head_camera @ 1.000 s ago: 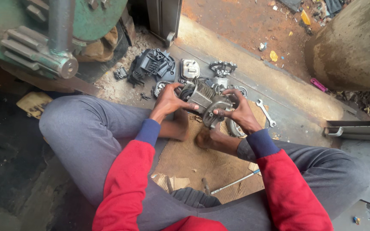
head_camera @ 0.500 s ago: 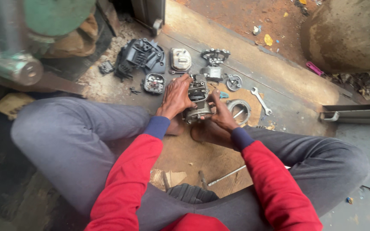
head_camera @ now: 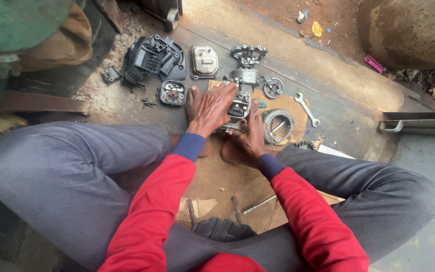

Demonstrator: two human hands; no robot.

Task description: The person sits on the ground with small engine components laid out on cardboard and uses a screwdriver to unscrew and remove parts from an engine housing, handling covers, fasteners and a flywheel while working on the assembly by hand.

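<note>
Red long sleeves with dark blue cuffs, grey trousers, left hand (head_camera: 212, 108) and right hand (head_camera: 251, 137) bare

engine part (head_camera: 238, 103) between both hands on cardboard (head_camera: 227, 176), round housing (head_camera: 278, 125) right, wrench (head_camera: 306, 108) farther right

no labels, signs or screens anywhere around you, closest thing to packaging is the flattened brown cardboard (head_camera: 227, 176) you're sitting on, torn flaps near your lap, plus a small yellow wrapper scrap (head_camera: 317, 28) on the dirt up top
</note>
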